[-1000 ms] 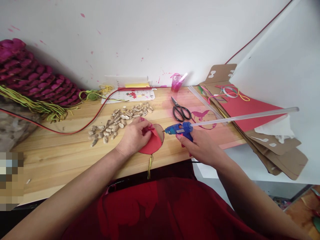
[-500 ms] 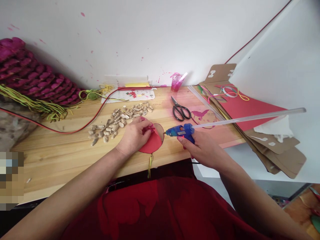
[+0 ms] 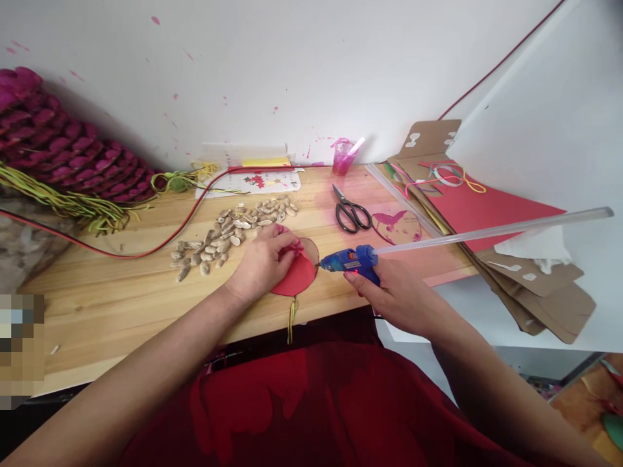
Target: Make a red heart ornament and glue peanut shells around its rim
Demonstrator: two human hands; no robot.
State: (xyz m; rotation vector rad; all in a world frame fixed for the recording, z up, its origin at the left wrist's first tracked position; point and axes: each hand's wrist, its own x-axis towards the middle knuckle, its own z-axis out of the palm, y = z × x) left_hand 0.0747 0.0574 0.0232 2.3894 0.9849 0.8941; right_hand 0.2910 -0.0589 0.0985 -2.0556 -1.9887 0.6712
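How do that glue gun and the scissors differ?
The glue gun is blue, while the scissors are black-handled. The right hand holds the glue gun; the scissors lie on the wooden table. The glue gun points left, whereas the scissors point toward the wall. Both are hand tools.

I count one left hand (image 3: pixel 260 259), one right hand (image 3: pixel 402 292), one glue gun (image 3: pixel 348 261), one glue stick (image 3: pixel 487 229), one red paper (image 3: pixel 293 277), one pair of scissors (image 3: pixel 344 204), one cup (image 3: pixel 342 161), one painted cutout (image 3: pixel 399 226) and one green yarn ball (image 3: pixel 179 183). The peanuts (image 3: pixel 224 246) run to dozens — crowded together, too many for me to number exactly.
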